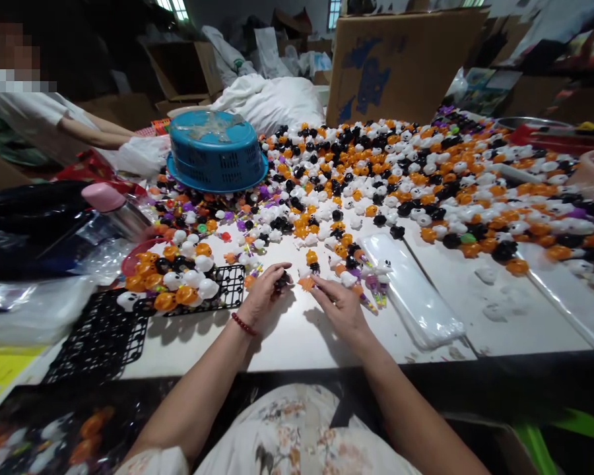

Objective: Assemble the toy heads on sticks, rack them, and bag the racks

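Wears a flowered shirt (282, 429) nearest the camera. Wraps a small black piece (282, 282) in the curled grip of the left hand (264, 293), over the front of the bench (282, 349). Pinches an orange piece (307, 284) in the grip of the right hand (341, 307), at the near end of a short row of coloured pieces (311, 258). Has a black mesh tray (233, 282) to the left, clear bags (416, 297) to the right, and a blue basket (215, 155) farther back beside a broad heap of figures (356, 155).
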Tool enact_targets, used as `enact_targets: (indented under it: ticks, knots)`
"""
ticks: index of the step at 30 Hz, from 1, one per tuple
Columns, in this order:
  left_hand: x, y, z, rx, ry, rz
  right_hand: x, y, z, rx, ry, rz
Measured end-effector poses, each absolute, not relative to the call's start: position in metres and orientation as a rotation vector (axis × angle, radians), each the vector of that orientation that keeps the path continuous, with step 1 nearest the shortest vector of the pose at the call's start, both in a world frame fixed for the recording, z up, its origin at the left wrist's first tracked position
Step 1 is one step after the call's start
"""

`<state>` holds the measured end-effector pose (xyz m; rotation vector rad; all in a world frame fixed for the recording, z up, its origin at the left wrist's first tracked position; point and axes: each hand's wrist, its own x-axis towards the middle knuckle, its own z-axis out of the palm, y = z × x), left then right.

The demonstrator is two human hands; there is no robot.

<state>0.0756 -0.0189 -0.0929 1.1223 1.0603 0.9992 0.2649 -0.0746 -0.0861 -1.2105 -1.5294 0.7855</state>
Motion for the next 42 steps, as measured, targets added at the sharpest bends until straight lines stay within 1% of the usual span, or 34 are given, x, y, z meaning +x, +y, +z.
enact_targets:
  ticks: [2,7,11,15,20,23,27,29,31,36,40,42]
  knots:
    - [0.074,-0.033,-0.09,1.006,0.989,0.973,0.263,-0.076,-0.082,-1.2,-1.552,0.782]
    - [0.076,-0.052,-0.084,1.109,1.046,0.921,0.26,-0.081,-0.076,-1.187,-1.632,0.763]
    - [0.078,-0.057,-0.084,1.183,1.111,0.92,0.264,-0.084,-0.071,-1.159,-1.729,0.732]
    - [0.08,-0.057,-0.086,1.316,1.17,0.919,0.27,-0.087,-0.065,-1.142,-1.793,0.774]
    - [0.084,-0.058,-0.091,1.363,1.199,0.913,0.271,-0.092,-0.062,-1.16,-1.876,0.706]
    - [0.085,-0.06,-0.093,1.366,1.22,0.915,0.271,-0.094,-0.061,-1.155,-1.918,0.784]
    - [0.09,-0.063,-0.091,1.507,1.246,0.905,0.269,-0.093,-0.061,-1.162,-1.835,1.029]
    - [0.095,-0.065,-0.091,1.547,1.271,0.894,0.266,-0.093,-0.062,-1.177,-1.786,1.096]
    - [0.099,-0.068,-0.093,1.603,1.32,0.871,0.26,-0.095,-0.065,-1.2,-1.775,1.088]
    - [0.099,-0.076,-0.104,1.859,1.392,0.818,0.245,-0.107,-0.082,-1.272,-1.866,0.899]
    - [0.092,-0.067,-0.108,2.042,1.311,0.768,0.255,-0.102,-0.092,-1.314,-1.714,1.074]
    - [0.093,-0.048,-0.105,2.011,1.37,0.796,0.273,-0.09,-0.092,-1.38,-1.62,0.996]
